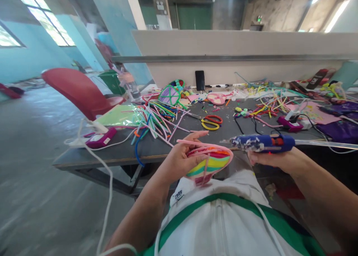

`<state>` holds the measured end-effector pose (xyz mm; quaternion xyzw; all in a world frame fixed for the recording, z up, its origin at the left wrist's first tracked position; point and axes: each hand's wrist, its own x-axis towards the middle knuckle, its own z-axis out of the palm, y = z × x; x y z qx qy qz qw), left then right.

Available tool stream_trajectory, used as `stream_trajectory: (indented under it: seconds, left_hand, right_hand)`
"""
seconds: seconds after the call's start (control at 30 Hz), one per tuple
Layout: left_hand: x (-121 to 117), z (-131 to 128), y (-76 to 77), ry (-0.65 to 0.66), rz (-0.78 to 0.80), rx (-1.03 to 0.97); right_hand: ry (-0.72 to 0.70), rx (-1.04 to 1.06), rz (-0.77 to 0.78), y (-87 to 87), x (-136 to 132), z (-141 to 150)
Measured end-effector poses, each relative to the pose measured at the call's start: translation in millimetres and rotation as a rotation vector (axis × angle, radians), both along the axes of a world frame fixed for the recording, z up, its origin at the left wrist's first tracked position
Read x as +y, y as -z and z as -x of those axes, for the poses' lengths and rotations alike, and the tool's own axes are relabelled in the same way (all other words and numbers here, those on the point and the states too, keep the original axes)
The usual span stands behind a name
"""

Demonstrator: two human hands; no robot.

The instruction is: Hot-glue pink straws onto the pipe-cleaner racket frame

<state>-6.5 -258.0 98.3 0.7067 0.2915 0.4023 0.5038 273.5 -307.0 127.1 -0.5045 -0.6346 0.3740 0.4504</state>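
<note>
My left hand is closed on a striped craft piece with yellow, teal and red bands and a pink pipe-cleaner edge. A loose end of the pink strip juts out to the left above my fingers. In my right hand is a blue hot glue gun, its nozzle pointing left toward the craft piece but apart from it. A clear glue stick sticks out of the gun's back end. Both hands are above my lap, at the table's front edge.
Scissors with red and yellow handles lie on the dark table. Pipe cleaners are heaped at left; more tangle at right. A phone leans on the back panel. A white cable hangs at left, near a red chair.
</note>
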Motion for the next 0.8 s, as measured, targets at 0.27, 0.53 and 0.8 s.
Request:
stream_trajectory:
  seconds: [0.27, 0.53, 0.8]
  left_hand:
    - [42.2, 5.0, -8.8, -0.021, 0.111, -0.252]
    - [50.8, 5.4, 13.1, -0.045, 0.172, -0.319]
    - [44.4, 10.3, 32.5, -0.313, 0.002, -0.374]
  right_hand:
    - [-0.203, 0.513, -0.037, 5.0, 61.1, 30.9]
    - [-0.028, 0.533, 0.068, 31.2, 69.7, 74.0]
    - [-0.031, 0.485, 0.056, 48.0, 74.8, 80.2]
